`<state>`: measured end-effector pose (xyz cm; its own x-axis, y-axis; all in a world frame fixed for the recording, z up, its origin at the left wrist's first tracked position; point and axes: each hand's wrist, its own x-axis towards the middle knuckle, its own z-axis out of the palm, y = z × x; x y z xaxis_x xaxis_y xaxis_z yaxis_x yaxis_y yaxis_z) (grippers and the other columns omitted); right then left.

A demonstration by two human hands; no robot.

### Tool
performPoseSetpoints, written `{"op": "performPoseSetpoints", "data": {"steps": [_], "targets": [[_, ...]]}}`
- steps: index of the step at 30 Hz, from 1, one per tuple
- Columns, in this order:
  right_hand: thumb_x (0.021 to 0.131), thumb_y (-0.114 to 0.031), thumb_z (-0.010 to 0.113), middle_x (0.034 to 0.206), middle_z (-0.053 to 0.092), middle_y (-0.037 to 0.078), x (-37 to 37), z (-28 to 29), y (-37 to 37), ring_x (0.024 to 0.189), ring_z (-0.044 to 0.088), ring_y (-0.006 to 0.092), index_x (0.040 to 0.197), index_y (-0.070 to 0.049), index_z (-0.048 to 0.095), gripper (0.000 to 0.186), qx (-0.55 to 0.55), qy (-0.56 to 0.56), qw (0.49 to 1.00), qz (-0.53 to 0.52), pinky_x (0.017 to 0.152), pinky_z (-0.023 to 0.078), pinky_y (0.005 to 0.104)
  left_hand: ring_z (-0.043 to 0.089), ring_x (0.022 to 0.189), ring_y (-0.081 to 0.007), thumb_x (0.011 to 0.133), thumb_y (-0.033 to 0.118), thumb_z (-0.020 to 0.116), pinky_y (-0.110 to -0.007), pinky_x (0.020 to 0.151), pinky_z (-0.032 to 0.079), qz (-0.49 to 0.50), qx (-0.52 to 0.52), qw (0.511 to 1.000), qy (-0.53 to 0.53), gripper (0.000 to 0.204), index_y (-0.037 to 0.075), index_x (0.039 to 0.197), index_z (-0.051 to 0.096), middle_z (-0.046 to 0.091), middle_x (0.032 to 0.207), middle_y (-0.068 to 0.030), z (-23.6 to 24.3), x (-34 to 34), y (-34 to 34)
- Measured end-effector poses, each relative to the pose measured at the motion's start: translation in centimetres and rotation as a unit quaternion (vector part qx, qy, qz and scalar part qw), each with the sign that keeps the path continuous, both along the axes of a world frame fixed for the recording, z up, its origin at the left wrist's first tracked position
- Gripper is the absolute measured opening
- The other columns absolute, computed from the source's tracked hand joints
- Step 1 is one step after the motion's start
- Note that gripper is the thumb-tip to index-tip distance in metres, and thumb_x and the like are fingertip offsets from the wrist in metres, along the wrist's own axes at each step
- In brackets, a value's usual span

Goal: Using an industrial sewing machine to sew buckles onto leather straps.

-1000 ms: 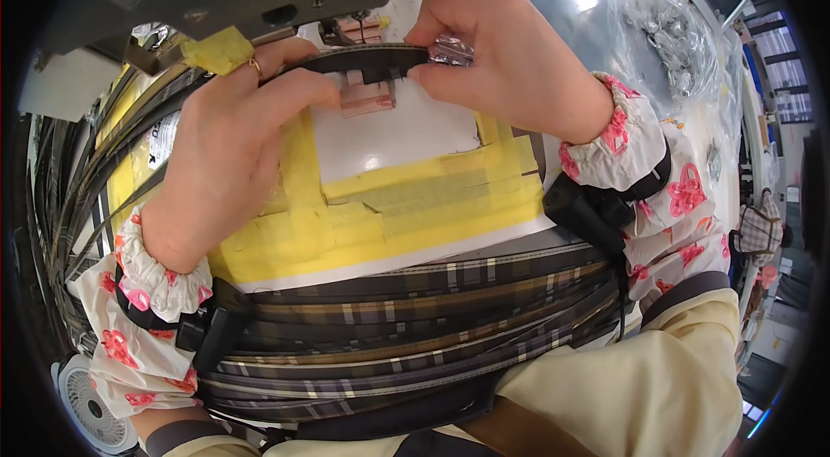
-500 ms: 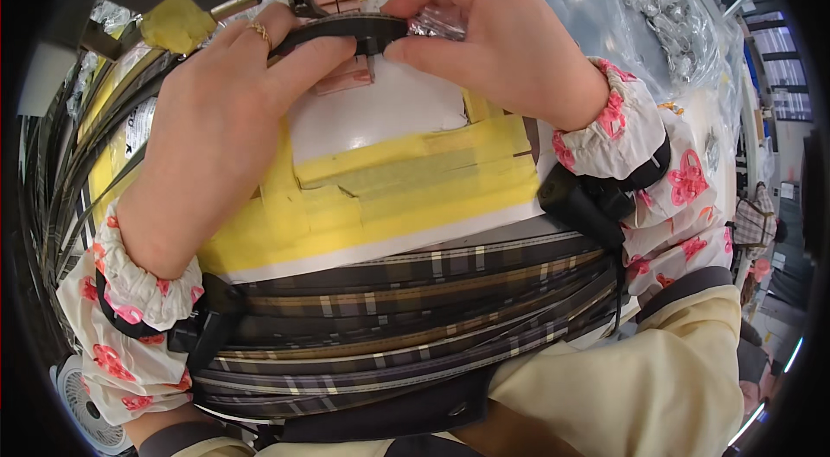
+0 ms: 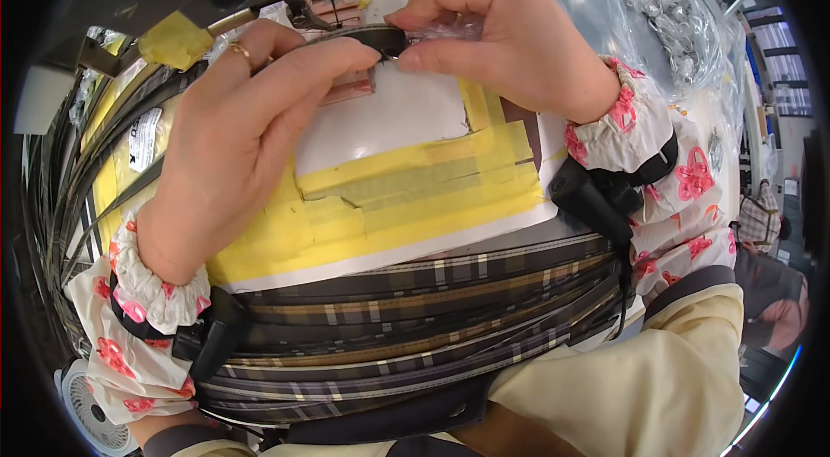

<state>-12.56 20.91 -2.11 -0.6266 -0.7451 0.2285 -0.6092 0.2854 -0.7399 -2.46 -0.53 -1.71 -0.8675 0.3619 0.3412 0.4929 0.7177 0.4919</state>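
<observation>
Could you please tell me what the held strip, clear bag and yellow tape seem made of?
Strip: perhaps leather or synthetic, smooth with a slight sheen. Bag: thin, glossy plastic film, judging by its see-through creases. Tape: likely matte paper masking tape, its overlapping layers slightly translucent.

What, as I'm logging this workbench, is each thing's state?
Left hand, closed on the black strap
Right hand, closed at the black strap's end
Black strap, curved
Plaid straps, laid side by side
Yellow tape, stuck down
Clear plastic bag, crumpled
White fan, cannot tell whether running
</observation>
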Motion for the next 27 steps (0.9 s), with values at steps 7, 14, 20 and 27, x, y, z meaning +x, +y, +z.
{"op": "performPoseSetpoints", "data": {"steps": [7,14,20,27], "targets": [[0.077,-0.010,0.072,0.087,0.067,0.007,-0.4,-0.3,-0.6,0.076,0.061,0.0137,0.097,0.001,0.066,0.023,0.014,0.074,0.996,0.037,0.070,0.048,0.0252,0.055,0.074,-0.0265,0.088,-0.004,0.046,-0.031,0.068,0.045,-0.016,-0.016,0.999,-0.037,0.037,0.010,0.119,0.061,0.057,0.084,-0.0144,0.3,-0.7,0.5],[0.078,-0.010,0.069,0.083,0.060,0.010,-0.6,-0.8,-0.3,0.075,0.059,0.0260,0.095,0.002,0.067,0.021,0.041,0.179,0.980,0.074,0.069,0.046,0.0320,0.052,0.071,-0.0267,0.082,-0.007,0.048,-0.032,0.065,0.042,0.012,-0.131,0.988,-0.082,0.044,0.012,0.120,0.061,0.053,0.077,-0.0131,1.0,-0.7,-1.7],[0.077,-0.004,0.067,0.088,0.059,0.011,-0.2,-1.5,0.0,0.080,0.057,0.0286,0.097,-0.001,0.067,0.020,-0.025,0.218,0.972,0.089,0.071,0.046,0.0352,0.051,0.070,-0.0272,0.083,-0.007,0.048,-0.034,0.065,0.042,0.026,-0.127,0.987,-0.093,0.043,0.013,0.119,0.061,0.052,0.078,-0.0128,1.4,-0.4,-1.0],[0.079,0.002,0.062,0.088,0.058,0.009,0.2,-0.8,-0.4,0.078,0.056,0.0268,0.105,-0.004,0.064,0.027,0.083,0.378,0.917,0.097,0.069,0.045,0.0358,0.056,0.079,-0.0291,0.086,-0.006,0.047,-0.033,0.071,0.045,0.011,-0.091,0.991,-0.092,0.036,0.007,0.117,0.061,0.060,0.090,-0.0139,1.3,-0.5,-1.3]]}}
